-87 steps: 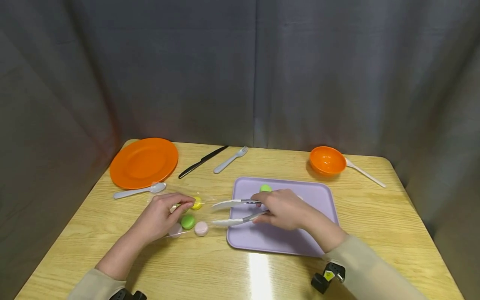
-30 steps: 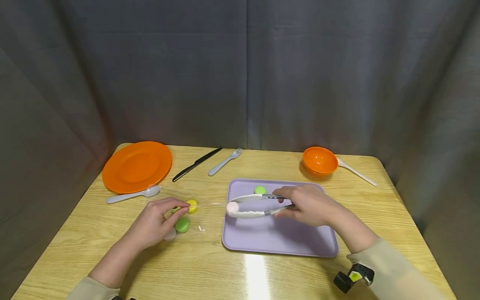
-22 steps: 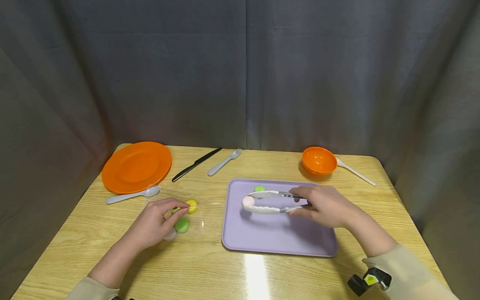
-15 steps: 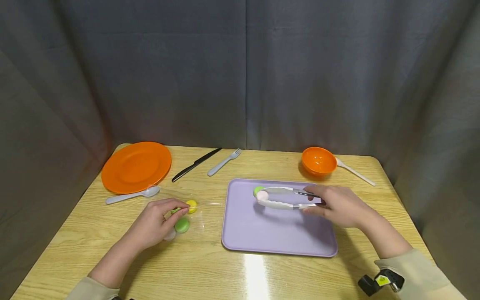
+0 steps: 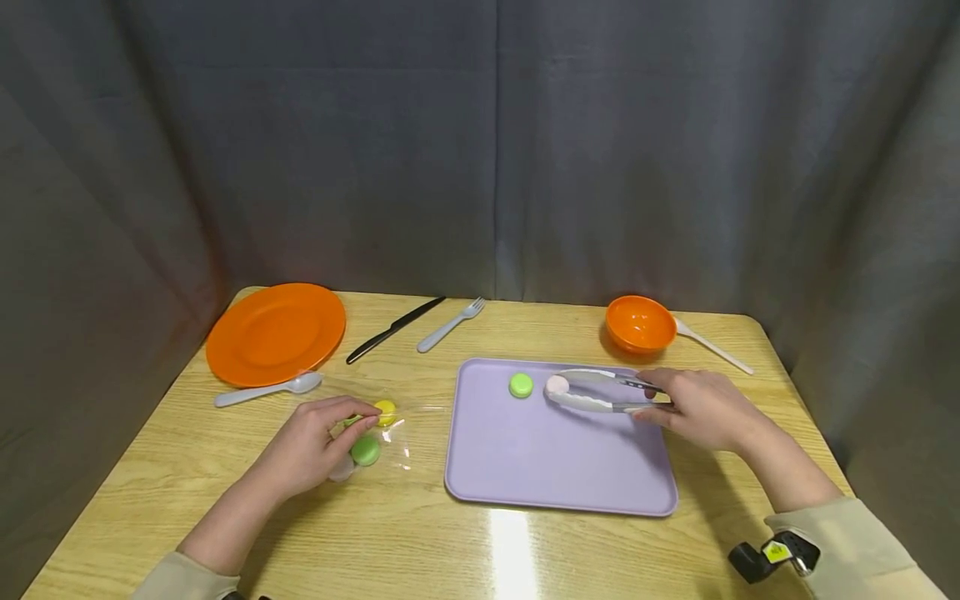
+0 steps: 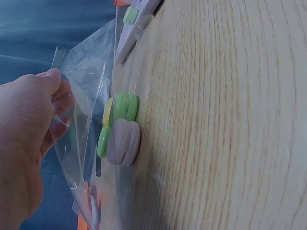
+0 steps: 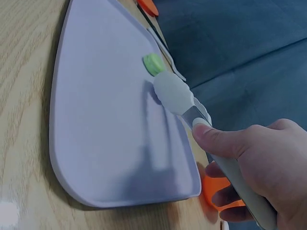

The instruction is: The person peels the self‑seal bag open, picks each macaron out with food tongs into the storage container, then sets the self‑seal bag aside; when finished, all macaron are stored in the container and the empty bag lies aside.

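Note:
My left hand (image 5: 341, 425) pinches the edge of a clear plastic bag (image 5: 390, 433) lying on the wooden table. In the bag sit a yellow macaron (image 5: 386, 408) and a green macaron (image 5: 365, 450); the left wrist view shows the bag (image 6: 86, 81), a green macaron (image 6: 125, 106) and a pink macaron (image 6: 122, 142). My right hand (image 5: 675, 404) grips white tongs (image 5: 592, 390) that pinch a pink macaron (image 5: 557, 384) low over the lavender tray (image 5: 555, 467). A green macaron (image 5: 521, 385) lies on the tray just left of the tongs' tips, also in the right wrist view as the green macaron (image 7: 153, 62).
An orange plate (image 5: 276, 333) and a grey spoon (image 5: 268, 387) lie at the back left. A black knife (image 5: 393, 329) and a grey fork (image 5: 450, 323) lie at the back middle. An orange bowl (image 5: 640, 323) with a white spoon (image 5: 712, 346) stands back right. Grey curtains enclose the table.
My right hand has carried the tongs with the pink macaron from the bag rightward across the tray, past the green macaron. My left hand has stayed on the bag.

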Motion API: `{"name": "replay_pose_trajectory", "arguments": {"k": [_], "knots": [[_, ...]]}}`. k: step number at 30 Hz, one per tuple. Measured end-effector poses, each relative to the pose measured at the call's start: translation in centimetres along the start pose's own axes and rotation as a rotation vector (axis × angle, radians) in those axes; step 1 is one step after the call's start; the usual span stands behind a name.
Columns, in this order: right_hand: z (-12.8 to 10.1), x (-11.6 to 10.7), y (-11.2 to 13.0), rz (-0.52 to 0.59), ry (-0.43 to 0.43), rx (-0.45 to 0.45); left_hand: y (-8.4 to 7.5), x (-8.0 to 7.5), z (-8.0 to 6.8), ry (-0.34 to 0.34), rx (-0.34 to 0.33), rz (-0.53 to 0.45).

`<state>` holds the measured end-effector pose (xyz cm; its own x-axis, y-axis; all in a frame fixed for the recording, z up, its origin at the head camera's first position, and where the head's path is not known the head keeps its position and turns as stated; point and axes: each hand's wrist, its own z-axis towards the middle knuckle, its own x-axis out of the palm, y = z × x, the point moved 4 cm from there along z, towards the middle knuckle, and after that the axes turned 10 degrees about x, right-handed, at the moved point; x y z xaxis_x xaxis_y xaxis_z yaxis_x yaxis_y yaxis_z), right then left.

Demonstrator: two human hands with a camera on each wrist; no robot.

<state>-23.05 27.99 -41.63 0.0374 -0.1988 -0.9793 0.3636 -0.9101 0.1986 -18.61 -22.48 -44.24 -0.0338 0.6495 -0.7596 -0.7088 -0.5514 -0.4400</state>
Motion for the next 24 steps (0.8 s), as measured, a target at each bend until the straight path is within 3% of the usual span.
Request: {"name": "replay_pose_trajectory", "arguments": {"k": [9, 15, 24], "knots": [[0.1, 1.0, -0.8, -0.003, 0.022, 0.029, 0.1, 0.0, 0.0, 0.008, -0.008, 0.009], [-0.4, 0.2, -0.7, 0.048, 0.002, 0.066, 0.0, 0.0, 0.1, 0.011, -0.019, 0.011], [-0.8, -0.7, 3.9, 0.093, -0.109, -0.045, -0.1, -0.4, 0.2, -0.005, -0.016, 0.017]]}}
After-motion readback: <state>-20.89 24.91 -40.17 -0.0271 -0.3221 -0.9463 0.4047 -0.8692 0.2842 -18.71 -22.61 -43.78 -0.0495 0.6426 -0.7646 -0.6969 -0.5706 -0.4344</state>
